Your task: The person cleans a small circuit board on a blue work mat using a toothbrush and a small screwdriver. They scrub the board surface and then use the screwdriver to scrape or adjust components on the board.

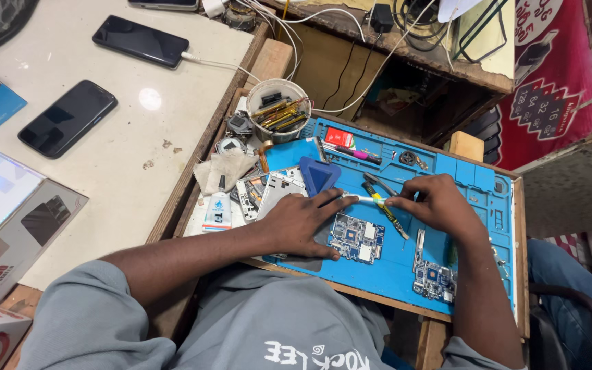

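Two hands at work over a blue silicone repair mat [392, 264] on a wooden worktop [268, 62].

Nearest: a long green-blue circuit board [433, 274] lies on the mat's near right part, untouched. Beside it, a squarer blue circuit board with metal shields [356, 238] lies just under the left hand [303, 223], which rests palm-down on the mat, its fingers closed around the near end of a thin silver tool with a white shaft [361, 199].

The right hand [436, 205] is closed in a pinch on the tool's other end, just above a yellow-and-black striped tool [388, 211] lying on the mat. Judged step: handling the thin tool between both hands, above the squarer board; a next move would call for fine, steady fingertip control.

Farther: a blue triangular plastic pry pick [318, 175], a white phone frame [277, 192], a small white glue bottle with blue label [218, 209], a white cup of flex cables [279, 109].

Farthest: two black phones [66, 118] [142, 41] on a white counter [131, 123].
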